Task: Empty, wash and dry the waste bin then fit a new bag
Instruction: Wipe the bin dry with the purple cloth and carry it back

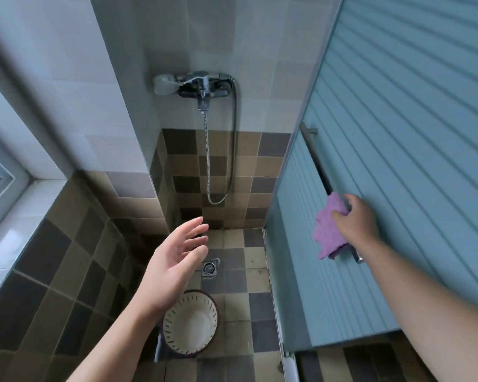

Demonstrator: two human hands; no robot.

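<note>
Head view | right hand (355,220) fingers clamped on purple fuzzy cloth (329,230) at far-right door handle bar (319,161) | left hand (174,260) fingers apart, empty | white slotted plastic waste bin (191,325) upright on near tiled floor (260,312).

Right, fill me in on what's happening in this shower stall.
A person stands over a white slotted waste bin sitting upright on the tiled floor near the drain. Their right hand holds a purple cloth against the door's handle bar. The left hand hovers open above the bin, holding nothing. No bag is fitted.
</note>
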